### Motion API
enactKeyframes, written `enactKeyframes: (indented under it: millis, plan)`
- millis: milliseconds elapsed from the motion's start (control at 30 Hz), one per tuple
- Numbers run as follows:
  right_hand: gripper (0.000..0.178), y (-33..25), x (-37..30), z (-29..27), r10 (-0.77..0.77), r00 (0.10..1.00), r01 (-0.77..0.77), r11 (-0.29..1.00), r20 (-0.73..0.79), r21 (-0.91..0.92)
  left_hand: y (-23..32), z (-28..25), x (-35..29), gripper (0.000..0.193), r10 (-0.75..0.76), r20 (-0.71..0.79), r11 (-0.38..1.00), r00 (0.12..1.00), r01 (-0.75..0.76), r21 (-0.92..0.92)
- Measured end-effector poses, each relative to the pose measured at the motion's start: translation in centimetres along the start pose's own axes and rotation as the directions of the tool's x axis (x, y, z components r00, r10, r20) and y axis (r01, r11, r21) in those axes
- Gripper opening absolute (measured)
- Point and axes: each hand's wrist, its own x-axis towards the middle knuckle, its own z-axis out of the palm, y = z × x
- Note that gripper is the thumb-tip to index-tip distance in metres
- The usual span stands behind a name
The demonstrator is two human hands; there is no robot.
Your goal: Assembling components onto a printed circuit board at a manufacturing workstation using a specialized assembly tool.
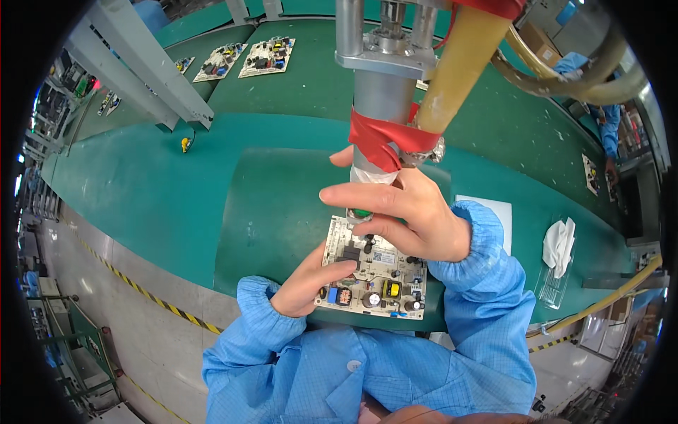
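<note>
A cream circuit board (385,272) crowded with components lies in front of me on a green mat. My left hand (311,279) is closed on its left edge, thumb on top beside a black component; the other fingers are mostly hidden. Above the board's far edge hangs a grey cylindrical tool (385,92), wrapped with red tape and fed by a thick yellowish hose (462,67). My right hand (406,208) grips the tool's whitish lower end, with fingers on both sides of it. The tool's tip is close over the board; whether they touch I cannot tell.
More circuit boards (267,56) lie on the green surface at the far left, and another board (590,175) at the far right. A grey metal post (138,60) stands at left. To the right is a clear tray (551,293) with a white cloth (558,247).
</note>
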Motion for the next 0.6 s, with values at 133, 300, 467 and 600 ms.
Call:
enactKeyframes:
  millis: [133, 300, 467, 600]
  plan:
    - [0.05, 0.1, 0.0, -0.1, -0.055, 0.998, 0.055, 0.998, -0.012, -0.039, 0.1, -0.2, -0.1, 0.059, -0.026, 0.002, 0.999, 1.0, 0.026, -0.027]
    - [0.048, 0.6, 0.2, -0.3, -0.069, 0.997, 0.067, 0.996, -0.027, -0.062, -0.2, -0.9, 0.1, 0.061, 0.001, 0.003, 0.999, 1.0, -0.001, -0.033]
    - [0.047, 0.3, 0.4, 0.0, -0.085, 0.995, 0.082, 0.994, -0.044, -0.071, -0.3, -1.0, 0.2, 0.063, 0.037, -0.002, 0.999, 0.999, -0.037, 0.012]
    - [0.047, -0.2, 0.3, -0.1, -0.064, 0.998, 0.064, 0.998, -0.009, -0.021, -0.6, -1.3, 0.4, 0.063, 0.089, 0.012, 0.994, 0.996, -0.09, 0.055]
